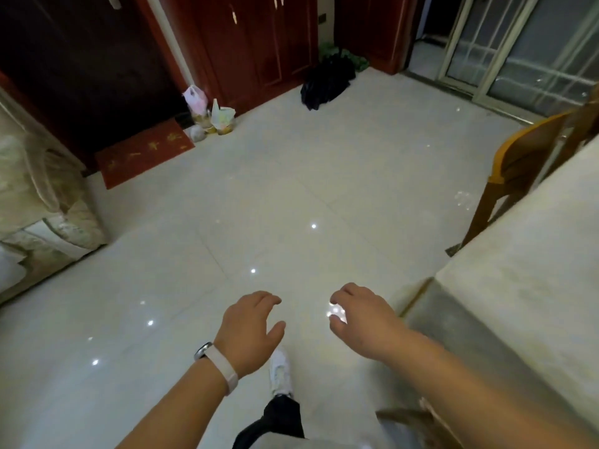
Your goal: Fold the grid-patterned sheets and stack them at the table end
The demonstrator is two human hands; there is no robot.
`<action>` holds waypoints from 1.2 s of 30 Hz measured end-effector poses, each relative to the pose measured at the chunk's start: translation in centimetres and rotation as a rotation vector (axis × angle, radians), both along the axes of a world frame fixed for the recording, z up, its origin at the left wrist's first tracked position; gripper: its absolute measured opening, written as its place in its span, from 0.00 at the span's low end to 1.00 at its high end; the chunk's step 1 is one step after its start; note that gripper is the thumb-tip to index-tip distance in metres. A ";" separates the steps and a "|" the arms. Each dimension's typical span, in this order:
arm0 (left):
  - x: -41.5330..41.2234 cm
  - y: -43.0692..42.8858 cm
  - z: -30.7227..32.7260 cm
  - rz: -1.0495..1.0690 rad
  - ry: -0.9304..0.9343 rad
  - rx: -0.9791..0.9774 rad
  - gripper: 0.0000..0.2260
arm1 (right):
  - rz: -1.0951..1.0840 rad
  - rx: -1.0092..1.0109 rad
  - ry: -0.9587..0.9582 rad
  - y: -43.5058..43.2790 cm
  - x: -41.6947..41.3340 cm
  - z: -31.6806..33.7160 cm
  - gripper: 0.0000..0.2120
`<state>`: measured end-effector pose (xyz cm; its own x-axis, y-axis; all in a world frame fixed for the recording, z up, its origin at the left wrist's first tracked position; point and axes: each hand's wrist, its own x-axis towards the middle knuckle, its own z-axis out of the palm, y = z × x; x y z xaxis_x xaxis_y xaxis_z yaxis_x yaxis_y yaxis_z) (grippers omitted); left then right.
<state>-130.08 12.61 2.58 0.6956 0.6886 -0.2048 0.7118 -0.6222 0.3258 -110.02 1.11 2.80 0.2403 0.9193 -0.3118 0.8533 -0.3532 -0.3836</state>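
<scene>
While both arms reach forward | left hand, right hand palms-down | fingers loosely spread, empty

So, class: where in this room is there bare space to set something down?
The tabletop beside the chair is bare. So is the floor ahead of both hands. Bags and the mat crowd the doors.

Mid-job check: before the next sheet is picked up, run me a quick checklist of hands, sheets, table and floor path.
1. Left hand free: ok, open, holding nothing.
2. Right hand free: ok, open, holding nothing.
3. Grid sheet in view: not ok, none visible.
4. Table within reach: ok, close on the right.
5. Stack at table end: cannot tell, the visible part is bare.
6. Floor ahead clear: ok, tiles bare nearby; bags stand by the far cabinets.
</scene>
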 end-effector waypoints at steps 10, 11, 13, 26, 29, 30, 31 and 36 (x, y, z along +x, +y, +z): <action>2.1 19.2 0.1 -0.135 -0.061 -0.041 0.21 | -0.143 -0.010 -0.105 15.1 -0.4 1.9 0.19; 2.2 20.8 0.0 -0.142 -0.073 -0.040 0.20 | -0.156 -0.009 -0.109 16.2 -0.4 2.1 0.19; 2.5 23.4 0.0 -0.148 -0.095 -0.036 0.20 | -0.174 -0.018 -0.122 18.0 -0.2 2.5 0.20; 9.3 32.4 -1.1 -0.203 -0.073 -0.115 0.20 | -0.295 -0.057 -0.079 26.2 6.7 2.3 0.21; 11.5 34.7 -1.7 -0.191 -0.021 -0.135 0.20 | -0.297 -0.049 -0.038 28.6 9.4 1.6 0.21; 12.4 35.6 -1.8 -0.181 -0.009 -0.133 0.20 | -0.294 -0.047 -0.028 29.5 10.6 1.4 0.21; 13.6 36.5 -1.8 -0.173 -0.002 -0.127 0.20 | -0.292 -0.044 -0.018 30.4 11.9 1.2 0.21; 21.7 40.3 -0.1 -0.183 -0.003 -0.101 0.19 | -0.299 0.003 -0.006 35.2 19.9 2.2 0.20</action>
